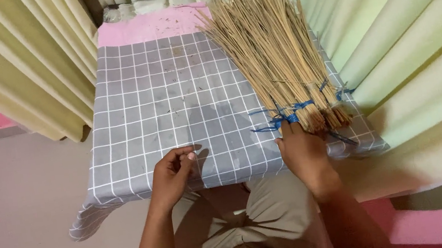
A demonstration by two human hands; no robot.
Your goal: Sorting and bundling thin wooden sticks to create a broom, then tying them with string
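I look down from the head cam at a small table [125,171] covered w/ a grey cloth [173,107] that has a white grid, and a pink strip at the far edge. My right hand [303,150] is at the near right part of the table, fingers reaching fwd to the cut ends of the stick bundles [275,60]. The fingertips touch the blue string [288,115] that ties the nearest bundle; the fingers look close together, but I cannot tell if they really pinch the string or only press on it, because the back of the hand hides them. My left hand [173,173] rests at the near edge of the table, well apart from the bundles, w/ fingers curled loosely inward and the thumb across them; it holds nothing that I can see. The bundles are thin, pale, straw-coloured sticks, lying on the right side of the cloth, tied ends toward me and loose tips fanning out to the far right corner. Approx. three tied groups lie side by side, each w/ blue string near the cut ends. Pale green curtains [419,29] hang at the right, cream ones at the left. My lap in beige trousers [266,209] is below the table edge.
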